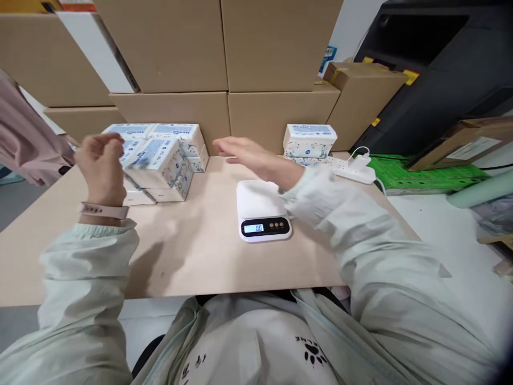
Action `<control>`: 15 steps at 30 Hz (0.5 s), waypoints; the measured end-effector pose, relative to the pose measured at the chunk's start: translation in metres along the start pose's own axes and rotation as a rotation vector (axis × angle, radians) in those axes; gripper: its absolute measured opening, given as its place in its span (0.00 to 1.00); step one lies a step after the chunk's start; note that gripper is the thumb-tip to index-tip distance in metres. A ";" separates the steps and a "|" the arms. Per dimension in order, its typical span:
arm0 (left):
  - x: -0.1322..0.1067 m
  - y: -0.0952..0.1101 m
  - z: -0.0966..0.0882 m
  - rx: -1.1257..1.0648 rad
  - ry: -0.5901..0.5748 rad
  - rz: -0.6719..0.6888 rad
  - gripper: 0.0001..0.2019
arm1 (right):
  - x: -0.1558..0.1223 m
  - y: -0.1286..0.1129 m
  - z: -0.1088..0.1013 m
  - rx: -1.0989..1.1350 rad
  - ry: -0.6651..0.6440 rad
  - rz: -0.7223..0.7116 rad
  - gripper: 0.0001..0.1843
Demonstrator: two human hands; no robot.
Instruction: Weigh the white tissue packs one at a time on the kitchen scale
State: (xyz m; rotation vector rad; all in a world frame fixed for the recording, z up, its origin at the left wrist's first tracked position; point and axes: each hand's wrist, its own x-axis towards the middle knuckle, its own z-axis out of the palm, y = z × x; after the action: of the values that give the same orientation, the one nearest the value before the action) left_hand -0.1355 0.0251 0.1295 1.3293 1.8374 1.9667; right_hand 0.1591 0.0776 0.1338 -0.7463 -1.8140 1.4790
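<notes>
My left hand (101, 163) is raised at the left, its fingers curled in and nothing visible in them. It overlaps the edge of a stack of white tissue packs (156, 160) with blue print and leaf patterns. My right hand (254, 158) hovers over the table behind a white digital scale (260, 200), palm down, fingers stretched out and holding nothing. The scale's lit display reads 0.0, and its plate carries nothing. My right wrist and sleeve hide its upper right corner. Beyond that arm, more tissue packs (309, 141) are stacked.
Large cardboard boxes (168, 48) form a wall along the back of the wooden table (208, 256). A white power strip (352, 168) with a plugged-in adapter lies at the right edge. Past it are a green crate (425, 174) and a dark machine (425, 69).
</notes>
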 end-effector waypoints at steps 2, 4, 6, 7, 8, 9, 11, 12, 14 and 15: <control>0.000 -0.018 -0.001 0.018 -0.053 -0.103 0.11 | 0.036 0.008 0.028 0.050 -0.054 0.077 0.26; -0.004 -0.024 -0.002 0.019 -0.109 -0.144 0.17 | 0.069 0.018 0.052 0.094 -0.056 0.159 0.29; -0.008 -0.022 -0.005 0.068 -0.181 -0.142 0.21 | 0.093 0.026 0.070 0.138 -0.042 0.212 0.32; -0.008 -0.019 -0.007 0.129 -0.223 -0.132 0.21 | 0.101 0.030 0.077 0.158 -0.035 0.227 0.34; -0.007 -0.016 -0.009 0.216 -0.261 -0.117 0.20 | 0.107 0.033 0.084 0.175 -0.030 0.237 0.36; -0.006 -0.013 -0.011 0.311 -0.294 -0.098 0.19 | 0.112 0.037 0.089 0.188 -0.027 0.249 0.38; -0.002 -0.008 -0.014 0.460 -0.333 -0.072 0.19 | 0.118 0.044 0.097 0.201 -0.019 0.272 0.40; -0.001 -0.006 -0.015 0.496 -0.342 -0.072 0.19 | 0.121 0.048 0.100 0.203 -0.020 0.280 0.40; 0.002 -0.004 -0.017 0.495 -0.356 -0.092 0.21 | 0.126 0.059 0.104 0.201 -0.039 0.271 0.41; 0.003 -0.004 -0.018 0.460 -0.361 -0.112 0.22 | 0.128 0.064 0.106 0.203 -0.057 0.235 0.41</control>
State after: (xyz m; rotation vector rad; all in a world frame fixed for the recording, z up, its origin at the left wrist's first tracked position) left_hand -0.1512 0.0146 0.1299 1.5282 2.1846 1.1871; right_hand -0.0019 0.1269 0.0750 -0.8443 -1.6285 1.8218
